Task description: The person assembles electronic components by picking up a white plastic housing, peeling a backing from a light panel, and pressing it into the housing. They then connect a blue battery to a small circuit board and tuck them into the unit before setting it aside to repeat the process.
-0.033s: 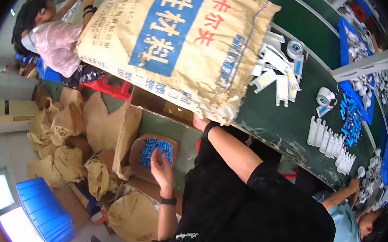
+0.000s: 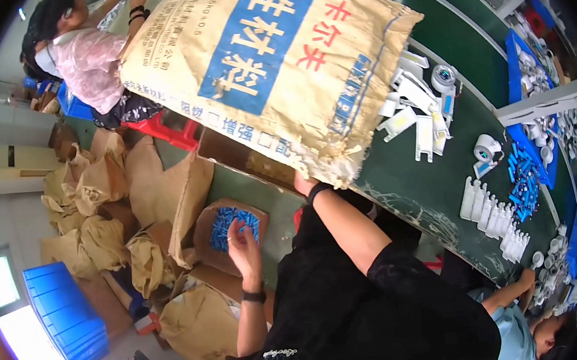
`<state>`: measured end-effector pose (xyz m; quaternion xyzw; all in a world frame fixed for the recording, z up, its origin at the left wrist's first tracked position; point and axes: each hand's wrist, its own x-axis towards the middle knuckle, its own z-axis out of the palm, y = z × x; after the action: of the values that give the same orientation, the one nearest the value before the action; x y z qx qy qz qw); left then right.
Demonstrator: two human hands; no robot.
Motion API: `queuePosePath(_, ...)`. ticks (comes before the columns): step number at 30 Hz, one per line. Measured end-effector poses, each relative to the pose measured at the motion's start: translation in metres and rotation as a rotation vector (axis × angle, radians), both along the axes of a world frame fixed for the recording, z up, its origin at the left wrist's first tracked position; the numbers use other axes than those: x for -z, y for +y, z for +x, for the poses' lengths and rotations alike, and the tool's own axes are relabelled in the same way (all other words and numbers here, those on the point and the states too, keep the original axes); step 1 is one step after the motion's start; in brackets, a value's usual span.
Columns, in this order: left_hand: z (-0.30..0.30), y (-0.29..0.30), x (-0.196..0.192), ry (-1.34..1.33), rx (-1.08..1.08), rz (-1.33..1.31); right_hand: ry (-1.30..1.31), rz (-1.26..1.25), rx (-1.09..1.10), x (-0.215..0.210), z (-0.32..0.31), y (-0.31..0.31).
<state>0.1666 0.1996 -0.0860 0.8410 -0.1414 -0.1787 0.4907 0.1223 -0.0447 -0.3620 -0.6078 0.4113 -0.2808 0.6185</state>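
A large tan woven sack (image 2: 318, 47) with a blue band and a frayed lower corner lies on the green worktable (image 2: 408, 176). At that corner is my right hand (image 2: 304, 182), its fingers hidden by the sack, so its grip cannot be made out. Beneath the sack's near edge stands an open cardboard box (image 2: 220, 143) with pale material inside. My left hand (image 2: 243, 251) hangs in the air, fingers loosely bent and apart, with nothing visible in it. Just behind it, a smaller carton (image 2: 204, 246) holds many small blue cylindrical pieces (image 2: 227, 221).
White plastic housings (image 2: 415, 93), rolls of tape (image 2: 486, 147), rows of white parts (image 2: 487, 210) and a blue pile (image 2: 523, 183) lie rightward. Crumpled brown sacks (image 2: 102, 244) and a blue crate (image 2: 67, 316) are left. Co-workers sit far left (image 2: 90, 67) and lower right (image 2: 510, 325).
The view has shifted very slightly. Both hands and the sack keep nearly the same positions relative to each other.
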Motion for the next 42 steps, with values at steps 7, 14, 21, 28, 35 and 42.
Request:
queuePosePath(7,0.107,-0.027,0.092,0.385,-0.197,0.269,0.578,-0.018,-0.632,-0.207,0.026,0.077)
queuePosePath(14,0.165,0.016,0.165,0.571,-0.054,0.004,-0.125,-0.378,-0.95,-0.392,-0.119,0.041)
queuePosePath(21,0.128,-0.003,0.039,-0.485,-0.106,0.124,0.544,-0.799,0.482,-0.443,-0.3,-0.113)
queuePosePath(28,-0.016,-0.209,-0.246,-0.574,0.775,-0.275,0.405,-0.393,0.487,-0.38,-0.352,-0.191)
queuePosePath(35,-0.036,-0.445,-0.207,-0.854,1.329,-0.187,0.191,-0.412,0.567,-0.386,-0.331,-0.179)
queuePosePath(42,-0.054,-0.525,-0.167,-0.89,1.584,0.029,0.266,-0.761,0.582,-0.403,-0.323,-0.17)
